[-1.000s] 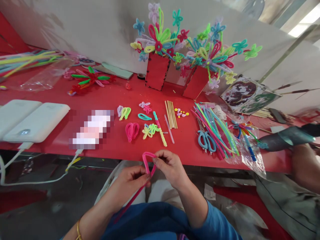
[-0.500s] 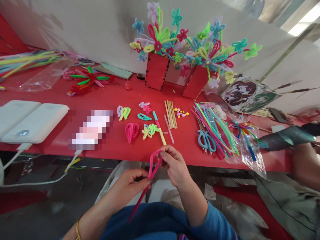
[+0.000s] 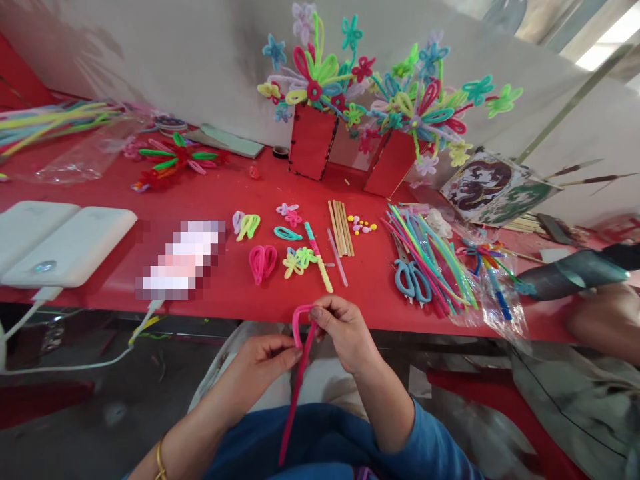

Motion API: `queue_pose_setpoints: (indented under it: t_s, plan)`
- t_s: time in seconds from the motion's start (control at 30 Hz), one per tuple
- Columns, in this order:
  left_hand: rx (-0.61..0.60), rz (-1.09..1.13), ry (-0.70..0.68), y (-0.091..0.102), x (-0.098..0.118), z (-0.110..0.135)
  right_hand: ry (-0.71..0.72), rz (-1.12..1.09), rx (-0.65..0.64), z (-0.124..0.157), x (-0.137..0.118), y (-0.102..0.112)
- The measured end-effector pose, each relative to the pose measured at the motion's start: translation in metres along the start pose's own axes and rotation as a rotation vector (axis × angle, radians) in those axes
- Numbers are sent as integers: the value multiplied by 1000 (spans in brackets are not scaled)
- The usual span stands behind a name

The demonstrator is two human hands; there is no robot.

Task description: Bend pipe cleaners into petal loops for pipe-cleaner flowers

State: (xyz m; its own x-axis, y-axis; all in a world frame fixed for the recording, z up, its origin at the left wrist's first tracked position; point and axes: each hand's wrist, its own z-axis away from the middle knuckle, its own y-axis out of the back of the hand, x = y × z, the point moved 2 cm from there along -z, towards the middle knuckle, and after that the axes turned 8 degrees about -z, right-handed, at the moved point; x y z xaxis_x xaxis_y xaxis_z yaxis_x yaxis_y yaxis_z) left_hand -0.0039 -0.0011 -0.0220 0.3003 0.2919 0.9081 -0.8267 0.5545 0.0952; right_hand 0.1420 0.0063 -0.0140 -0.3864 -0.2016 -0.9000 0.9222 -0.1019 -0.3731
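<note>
A pink pipe cleaner (image 3: pixel 295 393) is bent into a loop between my hands, its long tail hanging down toward my lap. My left hand (image 3: pixel 265 367) pinches it on the left side of the loop, while my right hand (image 3: pixel 343 332) grips it at the upper right. Just beyond, on the red table (image 3: pixel 210 193), lie a pink looped petal shape (image 3: pixel 263 264), a teal loop (image 3: pixel 288 233), small yellow and green pipe-cleaner flowers (image 3: pixel 293 263), and a stick wrapped in teal, pink and yellow (image 3: pixel 318 257).
Wooden sticks (image 3: pixel 341 228), small beads (image 3: pixel 362 225), blue-handled scissors (image 3: pixel 412 280) and a bundle of pipe cleaners (image 3: pixel 435 260) lie to the right. Two red vases (image 3: pixel 313 142) of flowers stand behind. White power banks (image 3: pixel 70 245) and a blurred-out phone (image 3: pixel 183 260) are at left. Another person's arm (image 3: pixel 605 320) rests at right.
The loop has become rounder and shifted slightly left and down. The tail has swung from slanting left to hanging steeper. Both hands keep their pinch.
</note>
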Motion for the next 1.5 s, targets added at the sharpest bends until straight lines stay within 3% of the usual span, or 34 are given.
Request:
queue_pose_setpoints:
  t_s: [0.17,0.37,0.57,0.83,0.97,1.07,1.33,1.43,1.5]
  plan:
    - [53,167,18,-1,3,0,-40,-13,-48,3,7,-5]
    - [55,-34,-39,4,3,0,39,169,-160,0,-1,0]
    - [59,-180,-76,4,0,-2,292,618,-124,-4,-25,3]
    - [100,-112,-54,2,2,-1,660,762,-70,-2,-27,1]
    - [178,91,-37,1,1,1,503,629,-67,-3,-22,2]
    - [205,197,-49,2,2,1,320,482,-178,0,-11,-2]
    - [48,288,-21,0,-2,4,-38,-138,-422,8,9,-15]
    - [27,308,-20,-1,-5,5,-66,-142,-411,9,9,-14]
    - [82,313,-33,1,-5,4,29,-36,-335,8,8,-13]
